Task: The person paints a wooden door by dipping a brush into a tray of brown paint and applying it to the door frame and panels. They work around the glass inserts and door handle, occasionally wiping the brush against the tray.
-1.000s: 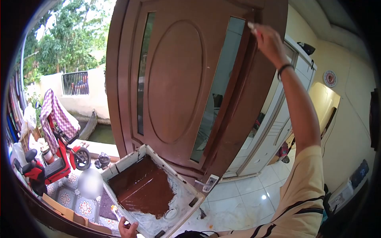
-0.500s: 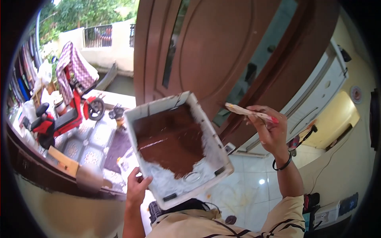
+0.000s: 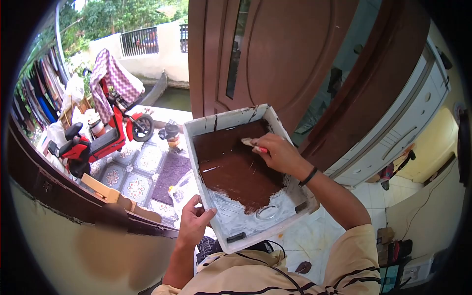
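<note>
A white rectangular tray (image 3: 209, 202) is tilted in front of my body, with brown paint (image 3: 241, 169) spread over much of its inside. My left hand (image 3: 194, 221) grips the tray's lower left edge between thumb and fingers. Over the paint, my right hand (image 3: 278, 153) is closed on a paintbrush (image 3: 249, 142) with a pale handle and a red end. The brush's bristles point down into the tray and are hard to make out against the paint.
Behind the tray stands a brown panelled door (image 3: 295, 54) with glass strips. A red scooter (image 3: 105, 142) draped with a patterned cloth is outside at left, near a purple mat (image 3: 172, 174). A white cabinet (image 3: 388, 128) stands at right.
My right hand has brought the brush from beside the door down and left into the tray. The view has shifted, so the tray and scooter appear farther right.
</note>
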`<act>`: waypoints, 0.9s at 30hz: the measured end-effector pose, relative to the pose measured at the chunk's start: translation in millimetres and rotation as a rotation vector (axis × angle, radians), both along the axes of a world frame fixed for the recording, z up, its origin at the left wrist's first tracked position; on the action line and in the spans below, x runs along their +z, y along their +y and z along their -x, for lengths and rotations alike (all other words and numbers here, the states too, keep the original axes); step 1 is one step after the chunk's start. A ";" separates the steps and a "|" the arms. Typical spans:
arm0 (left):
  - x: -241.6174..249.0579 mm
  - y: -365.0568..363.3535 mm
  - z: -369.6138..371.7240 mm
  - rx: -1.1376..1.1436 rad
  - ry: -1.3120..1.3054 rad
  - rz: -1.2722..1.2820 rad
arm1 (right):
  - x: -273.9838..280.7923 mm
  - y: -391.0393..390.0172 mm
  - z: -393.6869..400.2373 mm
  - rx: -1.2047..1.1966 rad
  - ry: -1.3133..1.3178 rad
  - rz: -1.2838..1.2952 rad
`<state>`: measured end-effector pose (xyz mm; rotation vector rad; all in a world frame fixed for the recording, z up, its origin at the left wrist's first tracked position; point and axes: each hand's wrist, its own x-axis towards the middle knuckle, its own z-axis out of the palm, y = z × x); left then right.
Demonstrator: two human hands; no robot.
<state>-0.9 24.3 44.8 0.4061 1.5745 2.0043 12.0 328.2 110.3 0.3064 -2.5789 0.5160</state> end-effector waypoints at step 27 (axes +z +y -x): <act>-60.8 8.1 21.2 -0.064 -0.045 0.113 | -67.7 -15.4 -109.3 -0.055 0.262 -0.299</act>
